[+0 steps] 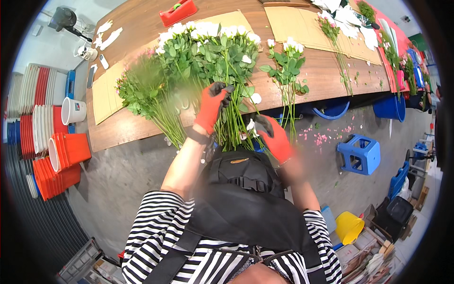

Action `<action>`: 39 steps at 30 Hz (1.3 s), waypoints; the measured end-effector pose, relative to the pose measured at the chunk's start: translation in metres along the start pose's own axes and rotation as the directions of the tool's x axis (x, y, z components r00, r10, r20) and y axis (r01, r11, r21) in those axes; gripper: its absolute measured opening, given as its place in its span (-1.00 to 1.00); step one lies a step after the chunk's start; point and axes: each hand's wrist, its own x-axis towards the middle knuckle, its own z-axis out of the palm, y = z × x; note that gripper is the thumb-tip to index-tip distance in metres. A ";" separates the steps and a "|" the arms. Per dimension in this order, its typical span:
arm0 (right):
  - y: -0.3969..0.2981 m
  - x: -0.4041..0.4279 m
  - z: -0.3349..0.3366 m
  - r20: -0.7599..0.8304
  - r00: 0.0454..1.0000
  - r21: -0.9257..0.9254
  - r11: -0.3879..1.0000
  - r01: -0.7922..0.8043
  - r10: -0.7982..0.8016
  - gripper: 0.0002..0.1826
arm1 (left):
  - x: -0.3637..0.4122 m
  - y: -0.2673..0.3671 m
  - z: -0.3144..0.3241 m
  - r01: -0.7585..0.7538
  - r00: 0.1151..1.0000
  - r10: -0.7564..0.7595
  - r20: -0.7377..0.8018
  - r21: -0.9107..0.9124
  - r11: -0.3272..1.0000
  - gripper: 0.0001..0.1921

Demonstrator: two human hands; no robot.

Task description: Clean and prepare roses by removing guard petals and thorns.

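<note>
A large heap of white roses [209, 32] with long green stems lies across the edge of a brown wooden table [120, 138], stem ends towards me. My left hand [212, 104], in a red and black work glove, is bent over the stems at the heap's middle; whether it grips one is unclear. Right of the stems, my right hand [275, 136] in a matching glove is near their lower part, beside a white petal; its fingertips are partly hidden. Pink small-flowered roses [142, 78] lie left of the heap, blurred in part. A smaller group of white roses [292, 56] lies to the right.
Cardboard sheets [319, 32] lie on the table, with a red tape dispenser [177, 12] at the back. A blue plastic stool [360, 154] and blue buckets [389, 106] stand at the right. Orange buckets [67, 152] are stacked at the left. Pink petals [321, 137] litter the floor.
</note>
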 end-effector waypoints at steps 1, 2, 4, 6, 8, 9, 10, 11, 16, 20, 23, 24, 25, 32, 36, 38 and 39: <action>-0.014 0.013 0.004 0.068 0.997 0.222 0.974 -0.039 0.024 -0.42 | -0.007 0.010 0.009 0.039 0.998 -0.036 0.061 -0.055 0.998 -0.87; -0.026 0.020 0.008 0.143 0.989 0.433 0.897 -0.090 0.030 -0.41 | -0.016 0.019 0.017 0.079 0.991 -0.067 0.119 -0.106 0.991 -0.85; -0.042 0.026 0.017 0.125 0.990 0.412 0.904 -0.110 0.063 -0.40 | -0.034 0.015 0.032 -0.016 0.981 0.010 0.195 0.028 0.999 -0.81; -0.064 0.021 0.011 -0.002 0.993 0.332 0.937 -0.110 0.118 -0.42 | -0.047 0.004 0.047 -0.142 0.964 0.115 0.240 0.096 0.985 -0.78; -0.048 0.005 -0.008 -0.096 0.990 0.344 0.937 -0.068 0.107 -0.45 | -0.052 0.009 0.063 -0.238 0.935 0.199 0.294 0.103 0.966 -0.75; -0.039 -0.006 -0.025 -0.187 0.978 0.354 0.935 -0.021 0.093 -0.47 | -0.048 0.006 0.063 -0.239 0.933 0.200 0.298 0.099 0.966 -0.75; -0.033 -0.021 -0.043 -0.155 0.977 0.312 0.946 -0.091 0.146 -0.50 | -0.043 -0.003 0.057 -0.075 0.977 0.046 0.207 0.133 0.988 -0.74; -0.028 -0.040 -0.064 -0.132 0.970 0.264 0.951 -0.163 0.203 -0.51 | -0.036 -0.015 0.054 0.095 0.987 -0.113 0.117 0.148 0.984 -0.74; -0.051 -0.117 -0.129 0.017 0.954 0.254 0.921 -0.294 0.300 -0.64 | 0.015 -0.133 0.036 0.106 0.992 -0.127 -0.016 0.657 0.746 -0.61; -0.032 -0.158 -0.153 0.175 0.854 0.099 0.854 -0.510 0.490 -0.72 | 0.042 -0.157 0.052 0.163 0.967 0.052 -0.251 0.760 0.629 -0.64; -0.010 -0.163 -0.147 0.235 0.764 0.017 0.783 -0.622 0.601 -0.73 | 0.057 -0.155 0.075 0.188 0.964 0.056 -0.261 0.812 0.552 -0.63; 0.007 -0.162 -0.137 0.220 0.793 -0.001 0.813 -0.582 0.568 -0.73 | 0.057 -0.149 0.086 0.198 0.962 0.068 -0.265 0.847 0.493 -0.63; 0.022 -0.159 -0.125 0.214 0.824 -0.027 0.846 -0.532 0.525 -0.72 | 0.061 -0.153 0.082 0.195 0.962 0.070 -0.263 0.847 0.495 -0.63; 0.069 -0.120 -0.058 0.039 0.987 -0.610 0.786 -0.099 0.155 -0.58 | 0.055 -0.128 0.082 0.082 0.993 -0.049 -0.103 0.341 0.937 -0.76; 0.077 -0.118 -0.066 0.018 0.977 -0.662 0.735 -0.147 0.211 -0.58 | 0.000 -0.064 0.083 0.133 0.959 -0.132 0.252 0.011 0.991 -0.84; 0.074 -0.111 -0.075 -0.286 0.955 -0.533 0.816 -0.223 0.074 -0.62 | -0.030 -0.021 0.088 0.205 0.906 -0.196 0.374 0.015 0.979 -0.82; 0.051 -0.096 -0.074 -0.270 0.961 -0.528 0.826 -0.197 0.057 -0.62 | -0.038 -0.021 0.078 0.128 0.910 -0.130 0.395 0.033 0.991 -0.81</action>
